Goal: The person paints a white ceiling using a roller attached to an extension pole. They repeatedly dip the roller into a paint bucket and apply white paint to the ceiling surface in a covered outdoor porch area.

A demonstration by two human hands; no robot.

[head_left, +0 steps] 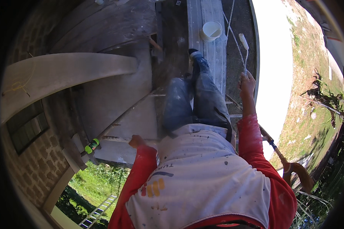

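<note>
A: Head view. What's the right hand doing?
B: Right hand (247, 82) is gripping a paint roller (243, 41) by its handle, fingers closed around it. White sleeve is pointing toward the far side, right of the planks (218, 61).
A: Left hand?
B: Left hand (137, 141) is curling inward, nearer than the right, at the end of a paint-spotted crossbar (116, 139). Can't tell if it's gripping the bar or just touching.
A: Bucket?
B: White bucket (206, 37) is sitting on the planks, far, left of the roller sleeve. Pale inside.
A: Left side?
B: Green-and-black cylindrical object (91, 146) is showing left of the left hand; too small to identify. Curved beam (68, 72) is running farther out. Metal ladder (98, 212) is showing at near left, against grass.
A: Right side?
B: Brown broom (297, 173) is sticking out past the red sleeve (252, 141), near right. Sunlit ground (305, 103) is stretching beyond a glaring white strip (273, 76).
</note>
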